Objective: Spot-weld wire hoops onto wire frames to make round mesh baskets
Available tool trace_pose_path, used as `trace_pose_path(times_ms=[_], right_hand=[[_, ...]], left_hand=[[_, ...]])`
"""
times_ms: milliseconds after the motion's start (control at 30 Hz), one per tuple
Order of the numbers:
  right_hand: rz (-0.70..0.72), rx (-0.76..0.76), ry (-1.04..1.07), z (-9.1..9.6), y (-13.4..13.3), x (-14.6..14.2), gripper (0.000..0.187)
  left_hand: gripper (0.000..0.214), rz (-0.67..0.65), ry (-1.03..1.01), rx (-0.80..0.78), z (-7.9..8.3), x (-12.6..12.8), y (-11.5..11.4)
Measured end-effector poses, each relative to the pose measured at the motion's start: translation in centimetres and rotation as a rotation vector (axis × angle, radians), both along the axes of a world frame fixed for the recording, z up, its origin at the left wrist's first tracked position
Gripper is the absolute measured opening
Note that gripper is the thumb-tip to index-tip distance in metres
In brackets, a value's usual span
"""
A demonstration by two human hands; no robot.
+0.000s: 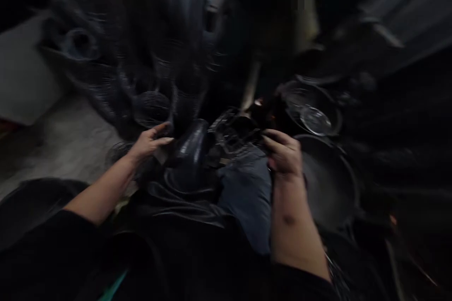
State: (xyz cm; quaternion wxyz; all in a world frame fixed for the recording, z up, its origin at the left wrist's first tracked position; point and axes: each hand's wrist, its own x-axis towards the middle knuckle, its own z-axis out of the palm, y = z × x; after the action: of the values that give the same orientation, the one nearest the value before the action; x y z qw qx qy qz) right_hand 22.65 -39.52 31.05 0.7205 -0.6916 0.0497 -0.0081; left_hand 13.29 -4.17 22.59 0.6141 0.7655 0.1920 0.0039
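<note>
Fingers point(159, 129) parted, left hand point(145, 145); right hand point(286, 154) bunched, holding unclear.

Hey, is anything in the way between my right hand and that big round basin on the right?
Nothing visible stands between your right hand and the round basin; in this view its near edge appears right beside your hand. The picture is dark and blurred, so I can't tell whether they touch.

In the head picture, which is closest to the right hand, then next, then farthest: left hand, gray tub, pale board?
From the right hand:
1. Gray tub, just to its right.
2. Left hand, over to its left.
3. Pale board, at the far left edge.
</note>
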Motion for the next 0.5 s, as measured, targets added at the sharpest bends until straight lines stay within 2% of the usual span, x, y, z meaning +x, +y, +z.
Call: trace_pose_path(times_ms=[67, 133, 200, 267, 367, 433, 500], right_hand=[[0.034, 0.031, 0.011, -0.7, 0.9, -1.3, 0.040], [0.038, 0.045, 0.011, -1.7, 1.7, -2.9, 0.037], [0.025, 0.018, 0.009, -2.8, 1.8, -4.5, 0.031], [-0.013, -0.049, 0.004, -3.8, 0.4, -6.1, 0.023], [-0.119, -0.187, 0.016, -5.3, -4.8, -9.2, 0.018], [-0.215, -0.282, 0.061, -6.6, -9.8, -12.0, 0.027], [-0.355, -0.389, 0.130, -8.0, -15.0, -15.3, 0.040]], left_hand=[[0.099, 0.008, -0.120, -0.220, 2.9, 0.9, -3.1], [0.098, -0.021, -0.272, -0.363, 5.3, 0.9, -6.1], [0.100, -0.020, -0.316, -0.363, 6.6, 0.4, -8.7], [0.095, 0.022, -0.238, -0.233, 6.8, -0.2, -10.8], [0.083, 0.031, -0.080, -0.044, 5.9, -0.8, -13.1], [0.084, 0.019, -0.041, -0.032, 5.4, -0.7, -14.1], [0.083, 0.035, -0.049, -0.084, 5.3, -0.5, -14.8]])
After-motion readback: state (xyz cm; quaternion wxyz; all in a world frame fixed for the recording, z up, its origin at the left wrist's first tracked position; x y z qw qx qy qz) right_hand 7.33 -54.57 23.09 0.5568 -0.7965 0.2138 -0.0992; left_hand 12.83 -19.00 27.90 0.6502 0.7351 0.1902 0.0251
